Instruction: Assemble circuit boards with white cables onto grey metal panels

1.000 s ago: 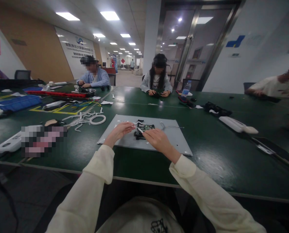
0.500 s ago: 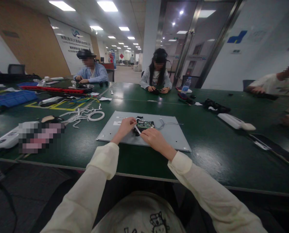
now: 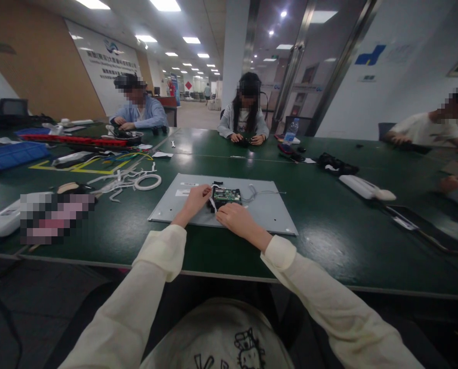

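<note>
A grey flat panel (image 3: pixel 269 207) lies on the green table in front of me, bearing a green circuit board (image 3: pixel 227 195) in a black mount. At the board's left side, my left hand (image 3: pixel 195 202) is closed, thumb and fingers pinching the upper end of a narrow white strip (image 3: pixel 213 202). My right hand (image 3: pixel 236 219) rests low over the panel, just in front of the board. Its curled fingers close on the strip's lower end. A thin grey cable (image 3: pixel 254 193) trails across the panel to the right of the board.
On the left lie a roll of white strip (image 3: pixel 147 182), loose white pieces, a white power strip (image 3: pixel 9 218) and a blue tray (image 3: pixel 17 155). A white device (image 3: pixel 361 187) and a dark flat object (image 3: pixel 421 228) are at right. Co-workers sit around the table.
The view has shifted slightly. My right fingers have come a little nearer to the left hand, and the white strip now hangs more steeply between them.
</note>
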{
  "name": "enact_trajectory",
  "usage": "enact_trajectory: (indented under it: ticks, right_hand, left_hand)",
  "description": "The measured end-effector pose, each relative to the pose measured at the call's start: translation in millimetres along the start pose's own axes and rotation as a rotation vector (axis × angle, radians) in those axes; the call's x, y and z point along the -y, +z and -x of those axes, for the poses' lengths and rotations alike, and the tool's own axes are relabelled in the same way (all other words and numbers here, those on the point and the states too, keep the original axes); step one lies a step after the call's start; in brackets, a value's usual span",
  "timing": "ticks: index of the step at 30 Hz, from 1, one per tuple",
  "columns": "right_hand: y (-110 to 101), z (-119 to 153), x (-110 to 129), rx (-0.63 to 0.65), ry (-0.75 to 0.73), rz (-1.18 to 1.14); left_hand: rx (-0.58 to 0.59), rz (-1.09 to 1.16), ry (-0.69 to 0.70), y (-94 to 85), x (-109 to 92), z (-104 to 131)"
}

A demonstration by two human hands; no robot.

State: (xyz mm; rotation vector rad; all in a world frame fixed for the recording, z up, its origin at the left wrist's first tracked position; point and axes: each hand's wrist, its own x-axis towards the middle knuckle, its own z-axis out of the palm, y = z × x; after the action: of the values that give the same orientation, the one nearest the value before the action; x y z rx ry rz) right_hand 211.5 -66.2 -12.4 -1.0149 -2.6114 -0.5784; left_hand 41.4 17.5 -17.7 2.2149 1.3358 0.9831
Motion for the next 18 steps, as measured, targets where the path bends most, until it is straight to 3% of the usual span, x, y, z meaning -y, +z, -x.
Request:
enact_trajectory:
  ticks: [8,18]
  right_hand:
    - [-7.1,-2.7,-0.2,0.126,-0.099,0.015]
    - [-6.4,0.1,-0.3,0.112,0.024,-0.183]
  left_hand:
    - [0.100,-0.333,0.204,-0.5,-4.9,2.2]
    - [0.059,-0.301,0.258,4.1,2.3,-1.1]
